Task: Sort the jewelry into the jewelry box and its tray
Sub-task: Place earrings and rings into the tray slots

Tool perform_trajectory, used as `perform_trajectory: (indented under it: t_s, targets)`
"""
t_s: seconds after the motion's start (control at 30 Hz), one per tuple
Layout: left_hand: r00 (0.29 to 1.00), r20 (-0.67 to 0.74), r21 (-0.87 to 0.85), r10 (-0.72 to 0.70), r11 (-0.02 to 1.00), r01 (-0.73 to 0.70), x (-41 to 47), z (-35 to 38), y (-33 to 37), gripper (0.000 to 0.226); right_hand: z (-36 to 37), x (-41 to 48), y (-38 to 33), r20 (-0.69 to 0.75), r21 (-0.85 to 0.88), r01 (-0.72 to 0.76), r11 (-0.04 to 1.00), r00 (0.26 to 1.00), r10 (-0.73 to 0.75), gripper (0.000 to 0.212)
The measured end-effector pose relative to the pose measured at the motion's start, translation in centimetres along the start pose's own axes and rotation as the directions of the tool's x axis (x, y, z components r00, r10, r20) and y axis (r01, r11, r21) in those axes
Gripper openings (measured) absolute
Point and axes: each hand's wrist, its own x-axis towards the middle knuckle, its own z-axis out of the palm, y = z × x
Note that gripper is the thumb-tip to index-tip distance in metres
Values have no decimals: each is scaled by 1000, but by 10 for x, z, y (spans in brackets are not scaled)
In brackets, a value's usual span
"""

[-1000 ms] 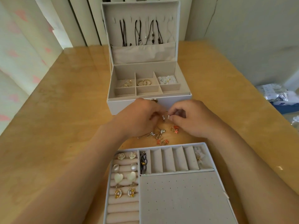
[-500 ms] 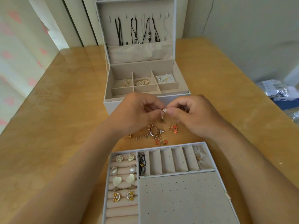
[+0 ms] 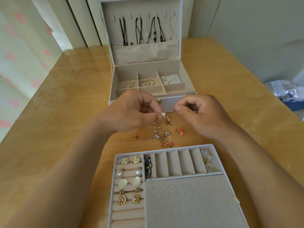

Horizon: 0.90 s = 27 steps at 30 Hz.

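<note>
The open jewelry box [image 3: 148, 68] stands toward the far edge of the desk [image 3: 65, 129], and the tray [image 3: 181, 199] lies at the near edge. Between them my right hand [image 3: 202, 116] is curled, thumb on forefinger; I cannot tell if it holds anything. My left hand [image 3: 130, 112] pinches a small white earring [image 3: 163, 114] above the loose jewelry [image 3: 162, 137].

One white leatherette jewelry box [image 3: 169, 104], one grey felt-lined tray [image 3: 181, 203] with six narrow slots [image 3: 162, 163]. Eight earrings sit in the tray: two cream rose studs [image 3: 125, 160], two round pearly studs [image 3: 119, 173], two shell hearts [image 3: 123, 182] and two gold flowers [image 3: 122, 199]. On the wooden surface [image 3: 65, 129] — two orange star-charm clusters [image 3: 181, 129]. One small silvery-white earring [image 3: 163, 114].
</note>
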Motion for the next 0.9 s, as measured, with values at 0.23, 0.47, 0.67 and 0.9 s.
perform_trajectory:
  t_s: [0.23, 0.47, 0.67, 0.9]
  targets:
    - [994, 8, 95, -108, 990, 106, -6, -16, 4, 11, 7, -2, -4, 51, -62, -16, 998, 999, 19, 14]
    - [987, 60, 129, -150, 981, 141, -6, -15, 4, 11, 11, -2, -3, 111, -126, -54, 991, 991, 69, 12]
    - [979, 116, 109, -168, 982, 155, -8, -19, 2, 22, 14, -3, -8, 154, -150, -6, 989, 988, 29, 15]
    - [943, 174, 273, -283, 934, 230, -8, -27, 3, 20, 21, -1, -10, 172, -220, 59, 974, 985, -20, 14]
